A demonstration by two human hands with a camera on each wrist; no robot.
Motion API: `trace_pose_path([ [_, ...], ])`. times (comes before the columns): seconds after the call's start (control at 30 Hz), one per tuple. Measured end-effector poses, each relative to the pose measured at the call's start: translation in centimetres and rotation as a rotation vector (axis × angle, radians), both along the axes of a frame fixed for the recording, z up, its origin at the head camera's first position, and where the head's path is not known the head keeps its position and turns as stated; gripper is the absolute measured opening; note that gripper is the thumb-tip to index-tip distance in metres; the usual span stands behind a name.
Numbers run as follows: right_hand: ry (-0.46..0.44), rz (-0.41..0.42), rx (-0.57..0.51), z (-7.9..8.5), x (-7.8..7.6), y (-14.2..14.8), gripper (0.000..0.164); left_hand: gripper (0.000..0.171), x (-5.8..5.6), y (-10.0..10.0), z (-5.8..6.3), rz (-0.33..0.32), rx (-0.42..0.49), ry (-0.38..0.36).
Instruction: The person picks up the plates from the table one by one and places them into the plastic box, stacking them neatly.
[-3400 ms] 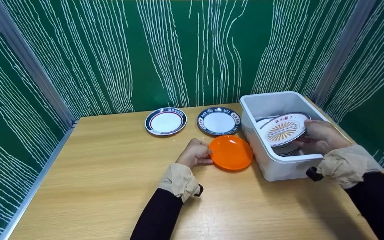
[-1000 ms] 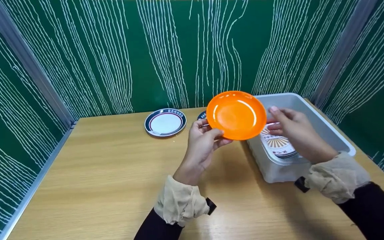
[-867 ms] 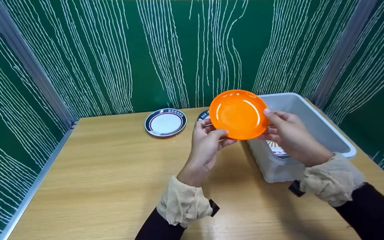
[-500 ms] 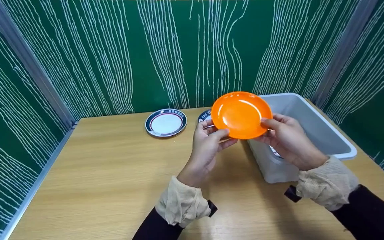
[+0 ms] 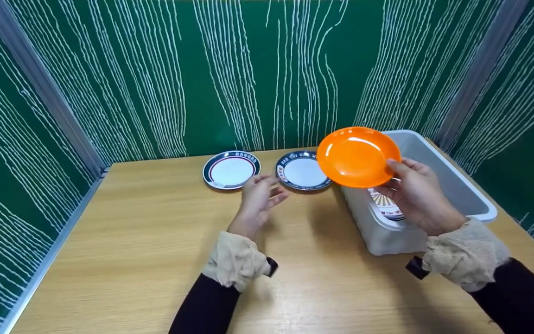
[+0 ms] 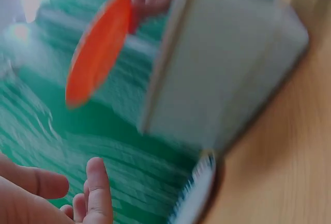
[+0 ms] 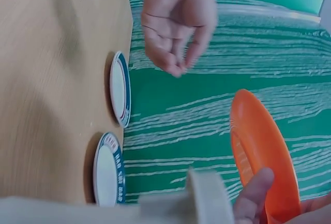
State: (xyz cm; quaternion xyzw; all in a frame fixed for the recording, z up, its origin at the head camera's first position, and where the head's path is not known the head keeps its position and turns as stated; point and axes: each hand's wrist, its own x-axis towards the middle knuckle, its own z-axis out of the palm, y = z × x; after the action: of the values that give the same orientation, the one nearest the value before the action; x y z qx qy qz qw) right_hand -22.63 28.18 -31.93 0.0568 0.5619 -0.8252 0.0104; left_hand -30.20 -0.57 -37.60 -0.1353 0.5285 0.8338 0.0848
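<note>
Hold the orange plate (image 5: 356, 157) level, pinched at its edge by the right hand (image 5: 419, 197), clear of the plastic tub (image 5: 397, 242), with left hand (image 5: 257, 200) loose, gripping nothing.

The left hand (image 5: 256, 202) is raised, its fingers (image 6: 98, 190) loosely bent. The right hand (image 5: 417, 197) makes a pinch, with the thumb (image 7: 253, 194) on top.

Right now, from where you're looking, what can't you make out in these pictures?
Head view: the right edge of the blue-rimmed lettered plate, hidden by the orange plate.
Head view: much of the sunburst plate in the plastic bin, hidden by the right hand and orange plate.
Left wrist view: part of the lettered plate, cut off by the bottom edge; its lettering is blurred.
Right wrist view: most of the bin, cut off by the bottom edge.
</note>
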Motion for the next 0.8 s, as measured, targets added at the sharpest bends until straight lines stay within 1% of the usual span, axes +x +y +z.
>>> trace_pose_path([
  [0.1,-0.031,-0.037,0.004,-0.3,-0.1,1.0,0.031,0.038,-1.6,-1.7,-1.6,0.051,-0.004,-0.039],
  [0.2,-0.063,-0.085,0.001,-0.6,-0.4,2.1,0.03,0.038,-2.9,-3.2,-2.8,0.108,0.0,-0.071],
  [0.27,-0.079,-0.125,-0.008,-0.7,-0.7,2.8,0.034,0.034,-3.5,-4.2,-3.4,0.137,0.007,-0.093],
  [0.33,-0.098,-0.169,-0.021,-0.9,-0.9,3.6,0.043,0.033,-4.1,-5.0,-3.9,0.157,0.016,-0.1],
  [0.47,-0.154,-0.242,-0.025,-1.2,-1.1,5.1,0.058,0.035,-4.8,-6.4,-4.8,0.178,0.006,-0.12],
  [0.57,-0.201,-0.273,-0.014,-1.4,-1.3,5.9,0.06,0.038,-5.1,-7.4,-5.4,0.2,-0.014,-0.146],
  [0.67,-0.235,-0.272,0.017,-1.5,-1.8,6.5,0.062,0.043,-5.3,-8.3,-5.8,0.218,-0.035,-0.175],
  [0.8,-0.287,-0.246,0.068,-1.6,-2.3,7.0,0.064,0.044,-5.8,-9.6,-6.0,0.23,-0.037,-0.206],
])
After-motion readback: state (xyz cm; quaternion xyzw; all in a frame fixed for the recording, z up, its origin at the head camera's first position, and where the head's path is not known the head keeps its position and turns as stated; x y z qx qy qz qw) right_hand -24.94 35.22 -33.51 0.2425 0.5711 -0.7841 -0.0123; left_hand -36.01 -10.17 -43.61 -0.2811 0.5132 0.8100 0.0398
